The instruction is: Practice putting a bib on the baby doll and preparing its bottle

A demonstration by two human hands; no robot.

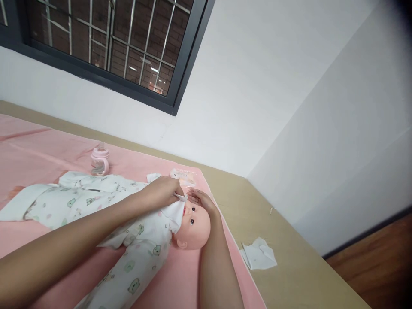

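A baby doll [193, 227] in a white printed sleepsuit [96, 201] lies on a pink sheet [38, 150]. My left hand [162, 191] is closed, pinching a white tissue [176, 209] that rests on the doll's mouth and chin. My right hand [201, 201] lies flat with fingers stretched over the top and side of the doll's head, holding nothing.
A pink baby bottle [99, 162] stands on the sheet beyond the doll. A wipes pack [183, 176] lies near the doll's head. A crumpled white tissue [258, 254] sits on the tan mattress edge [289, 257]. White walls and a barred window [106, 43] lie behind; wooden floor at right.
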